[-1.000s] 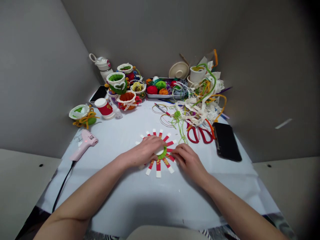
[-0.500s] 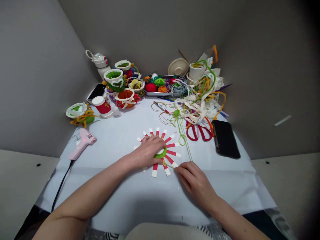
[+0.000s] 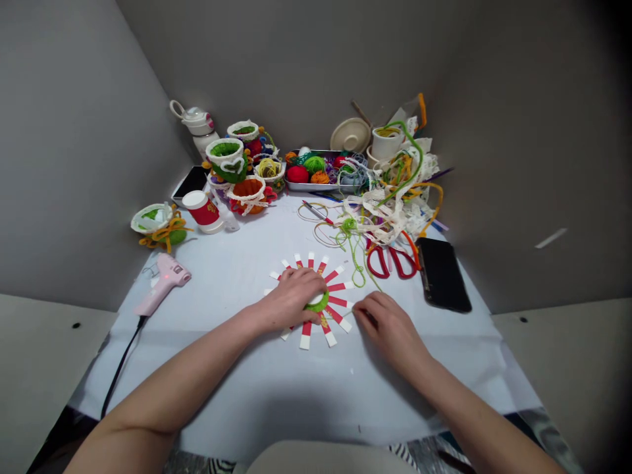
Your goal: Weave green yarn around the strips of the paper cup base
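Round sunburst of red-and-white paper strips point(image 3: 307, 333) flat on white-covered table point(image 3: 237, 375), near middle; green yarn ring point(image 3: 316, 305) at hub. Left hand point(image 3: 291, 299) pressed down on hub and sunburst's left side, fingers together. Right hand point(image 3: 385, 322) just right of strip tips, fingers curled; any pinch cannot be told. Far right: red-handled scissors point(image 3: 390, 263), black phone point(image 3: 442, 273). Left: pink glue gun point(image 3: 162, 283).

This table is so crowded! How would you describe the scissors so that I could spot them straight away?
On the white-covered table, look right, just below the tangled heap of lace and pipe cleaners. The scissors lie there with two red finger loops pointing towards the person. They sit just left of a black phone-like slab, and nothing near them has those red loops.
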{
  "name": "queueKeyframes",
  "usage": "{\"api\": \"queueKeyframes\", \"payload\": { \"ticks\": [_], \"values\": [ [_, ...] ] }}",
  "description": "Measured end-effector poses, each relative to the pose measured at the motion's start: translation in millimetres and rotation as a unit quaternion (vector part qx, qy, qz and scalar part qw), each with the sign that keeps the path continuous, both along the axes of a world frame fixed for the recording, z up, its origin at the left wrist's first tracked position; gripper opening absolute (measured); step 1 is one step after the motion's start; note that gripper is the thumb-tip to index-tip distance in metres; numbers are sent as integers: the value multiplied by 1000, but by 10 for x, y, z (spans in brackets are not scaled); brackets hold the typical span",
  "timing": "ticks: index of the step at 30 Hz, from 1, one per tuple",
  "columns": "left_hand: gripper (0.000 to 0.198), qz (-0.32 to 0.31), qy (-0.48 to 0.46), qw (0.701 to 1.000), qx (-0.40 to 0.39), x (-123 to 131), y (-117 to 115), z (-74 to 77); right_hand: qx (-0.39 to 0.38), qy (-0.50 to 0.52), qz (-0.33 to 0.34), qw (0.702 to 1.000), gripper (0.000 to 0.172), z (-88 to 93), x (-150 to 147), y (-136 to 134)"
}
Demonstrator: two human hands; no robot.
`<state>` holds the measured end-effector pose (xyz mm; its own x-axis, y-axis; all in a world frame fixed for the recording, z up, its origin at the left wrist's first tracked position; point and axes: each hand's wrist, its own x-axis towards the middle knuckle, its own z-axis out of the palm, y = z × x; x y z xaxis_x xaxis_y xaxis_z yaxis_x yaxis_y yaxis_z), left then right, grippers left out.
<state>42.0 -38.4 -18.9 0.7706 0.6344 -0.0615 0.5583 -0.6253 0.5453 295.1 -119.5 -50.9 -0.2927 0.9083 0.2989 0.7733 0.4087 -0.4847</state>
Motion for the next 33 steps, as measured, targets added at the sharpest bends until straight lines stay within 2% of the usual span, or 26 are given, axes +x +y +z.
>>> {"api": "queueKeyframes", "payload": {
  "ticks": [5,10,14,17,21,25,29,33],
  "values": [
    [41,3,-9,1000,7,-8,-3,-15,10,1,5,1000,18,-51,-124,446],
    [42,3,-7,1000,-4,-9,-7,-9,12,45,-17,999,16,-147,-219,590],
    [47,28,-20,999,-1,-6,-27,-55,4,64,-26,998,16,-174,-219,565],
    [40,55,-18,998,9,-18,-31,-78,7,77,-27,997,16,-148,-211,558],
    [28,2,-37,999,13,-69,1,25,13,93,12,995,15,-58,-195,503],
    [41,-63,-59,996,-3,-138,58,130,11,111,52,992,15,13,-163,322],
    [43,-77,-70,994,-16,-164,82,86,15,99,64,993,18,-3,-124,95],
    [21,-53,-52,997,-14,-98,28,56,29,79,76,994,20,-45,-96,-91]
  ]
}}
